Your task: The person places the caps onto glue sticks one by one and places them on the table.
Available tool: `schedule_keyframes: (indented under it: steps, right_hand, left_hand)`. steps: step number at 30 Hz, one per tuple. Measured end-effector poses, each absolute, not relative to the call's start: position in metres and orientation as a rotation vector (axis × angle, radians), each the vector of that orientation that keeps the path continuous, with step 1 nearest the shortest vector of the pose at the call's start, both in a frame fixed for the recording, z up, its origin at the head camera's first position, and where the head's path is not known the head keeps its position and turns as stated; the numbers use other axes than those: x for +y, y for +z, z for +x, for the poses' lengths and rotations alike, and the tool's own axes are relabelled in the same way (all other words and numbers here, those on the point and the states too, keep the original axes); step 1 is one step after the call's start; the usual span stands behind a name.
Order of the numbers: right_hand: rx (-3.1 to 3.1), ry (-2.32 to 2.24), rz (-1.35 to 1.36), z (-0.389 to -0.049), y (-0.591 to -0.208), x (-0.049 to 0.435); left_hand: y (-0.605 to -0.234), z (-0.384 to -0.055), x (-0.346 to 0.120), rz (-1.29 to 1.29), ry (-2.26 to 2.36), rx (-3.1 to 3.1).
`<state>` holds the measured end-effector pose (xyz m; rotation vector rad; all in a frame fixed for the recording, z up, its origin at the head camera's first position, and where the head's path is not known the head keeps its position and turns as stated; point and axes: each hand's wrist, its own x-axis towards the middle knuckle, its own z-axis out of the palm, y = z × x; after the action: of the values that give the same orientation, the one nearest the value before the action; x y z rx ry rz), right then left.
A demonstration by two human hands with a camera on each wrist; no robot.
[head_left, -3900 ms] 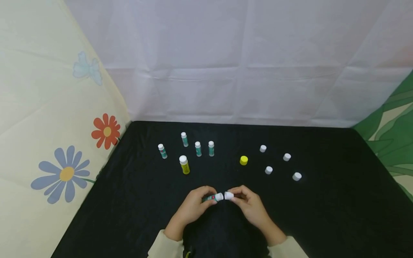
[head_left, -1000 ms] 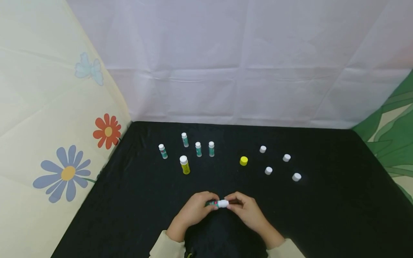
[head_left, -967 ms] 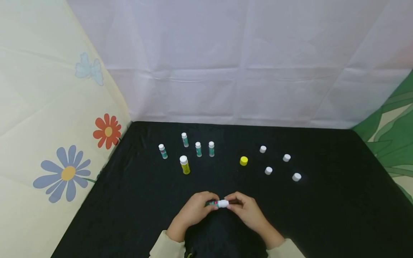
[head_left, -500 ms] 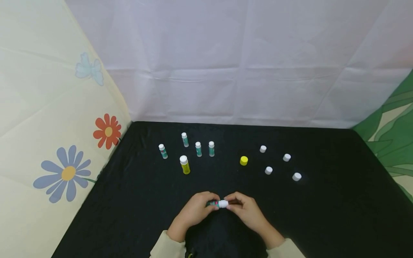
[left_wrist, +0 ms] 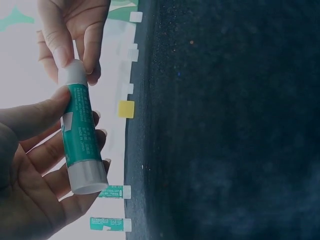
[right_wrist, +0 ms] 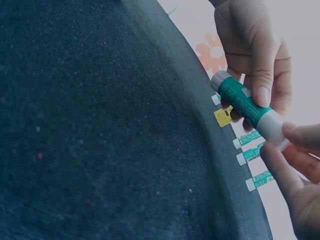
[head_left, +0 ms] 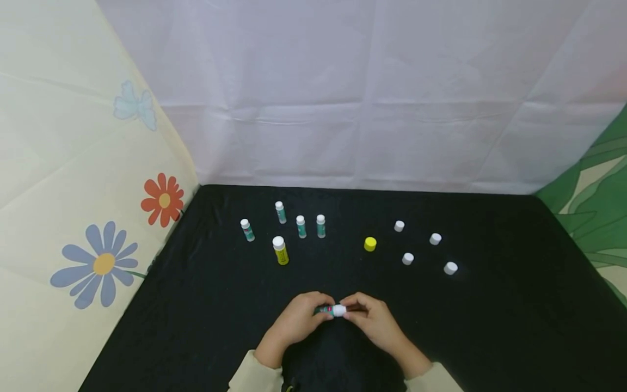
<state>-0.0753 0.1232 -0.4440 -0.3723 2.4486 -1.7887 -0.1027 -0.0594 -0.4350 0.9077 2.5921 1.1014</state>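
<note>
My left hand point(head_left: 300, 318) grips the body of a green glue stick point(left_wrist: 81, 127), thumb along one side and fingers round the other. At the stick's end sits a white cap point(right_wrist: 270, 127), up against the green label. Thumb and fingertips of my right hand point(head_left: 370, 320) pinch this cap. Both hands hold the glue stick level above the near part of the black table. Its far end with a grey-white base shows in the left wrist view, while in the head view the left hand hides much of the body.
Several green glue sticks point(head_left: 301, 227) and a yellow one point(head_left: 281, 253) stand upright on the black table point(head_left: 206, 305) at the back left. To their right lie a yellow cap point(head_left: 370, 244) and several white caps point(head_left: 435, 239). White cloth point(head_left: 294, 141) hangs behind.
About four seconds ago the white cap was apart from the glue stick; now it sits on its end. Both hands moved slightly nearer the body, then stayed almost still over the last second.
</note>
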Motion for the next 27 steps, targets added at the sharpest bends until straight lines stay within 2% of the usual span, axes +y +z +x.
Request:
schedule_keyframes:
  steps: [27]
  right_hand:
    - [2.445, -1.828, -0.348, -0.0752, -0.4408, 0.1213]
  left_hand:
    - [-0.4335, -0.103, -0.0555, 0.964, 1.068, 2.696]
